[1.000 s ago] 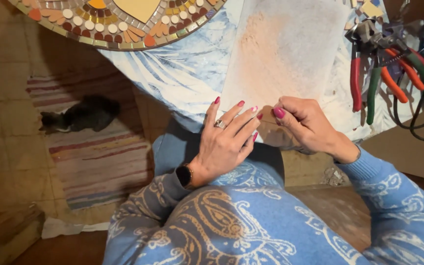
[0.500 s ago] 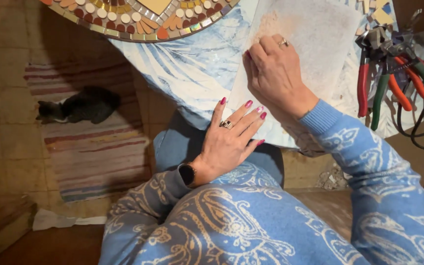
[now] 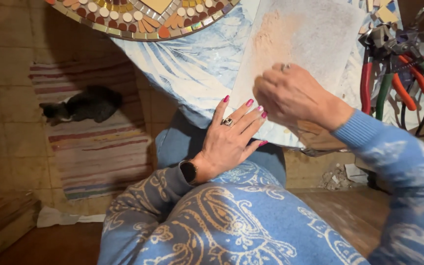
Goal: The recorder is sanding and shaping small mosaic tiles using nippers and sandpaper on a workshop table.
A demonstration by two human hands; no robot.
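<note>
A white sheet [image 3: 315, 29] dusted with pinkish powder lies on the table's blue and white cloth [image 3: 192, 64]. My right hand [image 3: 295, 95], blurred, rests on the sheet's near part with its fingers curled in; I see nothing in it. My left hand [image 3: 231, 137] lies flat at the sheet's near edge where the table ends, fingers spread and pointing up at the right hand. It wears a ring, and a dark watch [image 3: 189, 172] sits on its wrist.
A round mosaic [image 3: 138, 19] of orange, white and mirror tiles lies at the top left of the table. Several pliers [image 3: 393, 68] with red, green and orange handles lie at the right with dark cables. A dark cat [image 3: 87, 105] lies on a striped rug [image 3: 94, 152] on the floor.
My right hand went from the sheet's near edge up onto the sheet, then drew back down toward my left hand. My left hand stayed at the edge.
</note>
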